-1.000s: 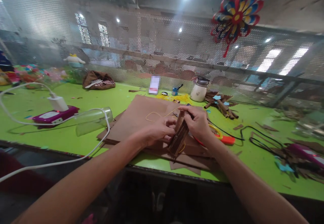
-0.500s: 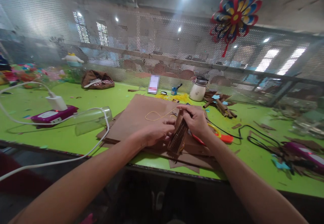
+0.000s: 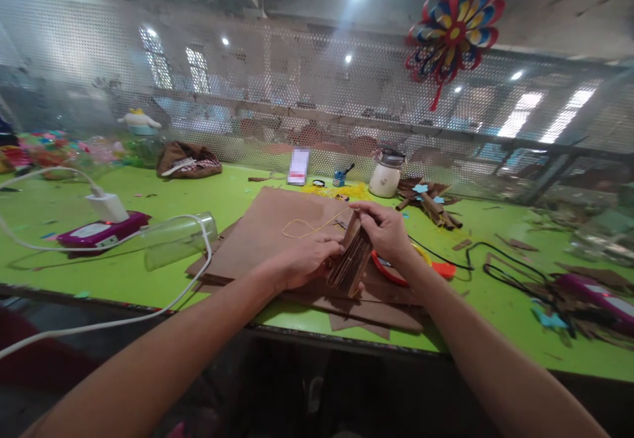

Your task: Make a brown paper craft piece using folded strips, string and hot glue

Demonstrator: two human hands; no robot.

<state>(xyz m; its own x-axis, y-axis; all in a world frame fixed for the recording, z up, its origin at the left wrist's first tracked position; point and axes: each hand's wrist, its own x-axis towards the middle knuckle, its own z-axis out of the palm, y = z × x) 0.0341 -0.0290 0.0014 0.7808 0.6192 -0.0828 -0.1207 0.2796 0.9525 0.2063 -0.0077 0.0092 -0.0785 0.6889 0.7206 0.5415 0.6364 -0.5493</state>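
Note:
A thick bundle of folded brown paper (image 3: 349,263) stands tilted between my hands. My right hand (image 3: 385,230) pinches its upper end. My left hand (image 3: 312,259) closes on its left side, with some fingertips hidden behind the folds. A thin yellow string (image 3: 300,232) runs in a loop from the bundle's top across the large brown paper sheets (image 3: 257,220) lying beneath. Scissors with red and yellow handles (image 3: 389,269) lie just right of the bundle, partly covered by my right wrist.
A clear plastic cup (image 3: 181,243) lies on its side at left, near a purple power strip (image 3: 102,230) with a white cable. A phone (image 3: 298,166), a lidded jar (image 3: 386,175) and rolled brown paper pieces (image 3: 430,205) stand or lie behind. A black cord (image 3: 495,253) curls at right.
My left hand has closed in on the side of the bundle, whose folds are turned a little more toward me. My right hand keeps its pinch at the top. The view has shifted slightly.

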